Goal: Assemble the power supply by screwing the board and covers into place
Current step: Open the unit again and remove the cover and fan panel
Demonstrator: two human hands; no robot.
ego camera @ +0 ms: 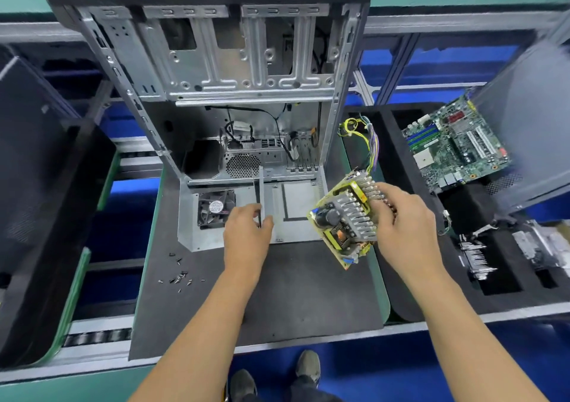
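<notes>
The power supply board [342,223], yellow with grey heat sinks and a black capacitor, hangs tilted above the right edge of the open metal power supply housing [296,204]. My right hand [404,219] grips the board by its right side. A bundle of coloured wires [370,142] trails up from it. My left hand [246,229] holds the thin upright metal wall in the middle of the housing. A black fan [216,209] sits in the housing's left end. Several small dark screws [180,275] lie loose on the grey mat [277,293].
An empty computer case [222,78] stands open just behind the housing. At the right, black foam trays hold a green motherboard [456,149] and metal parts [475,256]. A grey panel [530,124] leans at far right. Dark covers lie at left. My shoes show below.
</notes>
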